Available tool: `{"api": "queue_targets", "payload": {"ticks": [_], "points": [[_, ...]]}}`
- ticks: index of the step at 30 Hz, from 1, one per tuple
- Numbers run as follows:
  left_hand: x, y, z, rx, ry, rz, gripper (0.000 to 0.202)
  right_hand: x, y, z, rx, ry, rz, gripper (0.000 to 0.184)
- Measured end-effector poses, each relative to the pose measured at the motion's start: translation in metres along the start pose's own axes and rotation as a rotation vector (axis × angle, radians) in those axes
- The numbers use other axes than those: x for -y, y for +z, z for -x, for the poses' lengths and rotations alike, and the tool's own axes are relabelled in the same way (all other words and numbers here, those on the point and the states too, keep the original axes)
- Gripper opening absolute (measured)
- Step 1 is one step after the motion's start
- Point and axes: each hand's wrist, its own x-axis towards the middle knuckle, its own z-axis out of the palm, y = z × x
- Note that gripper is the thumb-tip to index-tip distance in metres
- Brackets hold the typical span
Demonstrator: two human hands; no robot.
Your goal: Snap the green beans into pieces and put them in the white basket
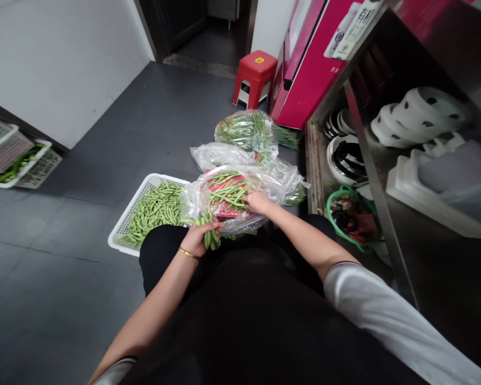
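My left hand (199, 238) is closed round a bunch of green beans (209, 227), held just in front of my lap. My right hand (257, 202) reaches into an open clear plastic bag (271, 184), its fingers bent at the long green beans (228, 188) lying over a red surface there. Whether it grips any of them I cannot make out. Left of the bag is a white perforated basket (122, 216) heaped with short bean pieces (156, 209), partly covered by my knee.
Behind the bag lie more plastic bags of greens (240, 131). A red stool (257, 67) stands beyond them. At right is a metal shelf (379, 176) with white containers (420, 117) and a green basket (331, 200). White crates (14, 147) stand at far left.
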Motion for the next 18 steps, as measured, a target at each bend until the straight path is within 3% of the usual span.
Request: {"api": "queue_targets", "payload": {"ticks": [3, 5, 8, 11, 15, 18], "points": [[0.005, 0.006, -0.009, -0.073, -0.028, 0.02, 0.02, 0.006, -0.018, 0.021, -0.163, -0.041, -0.143, 0.016], [0.009, 0.014, -0.016, -0.099, -0.035, 0.053, 0.017, 0.018, -0.018, 0.042, -0.253, -0.137, -0.285, 0.013], [0.016, 0.026, -0.023, -0.083, -0.021, 0.112, 0.015, 0.04, 0.001, 0.073, -0.307, -0.284, -0.441, 0.011], [0.019, 0.033, -0.021, -0.046, 0.012, 0.067, 0.02, 0.052, 0.023, 0.095, -0.364, -0.282, -0.499, 0.01], [0.021, 0.038, -0.009, -0.008, 0.179, -0.039, 0.028, 0.045, 0.023, 0.109, -0.201, -0.321, -0.655, 0.019], [0.02, 0.04, 0.001, 0.036, 0.28, -0.049, 0.029, 0.038, 0.017, 0.108, -0.001, -0.251, -0.975, 0.022]]}}
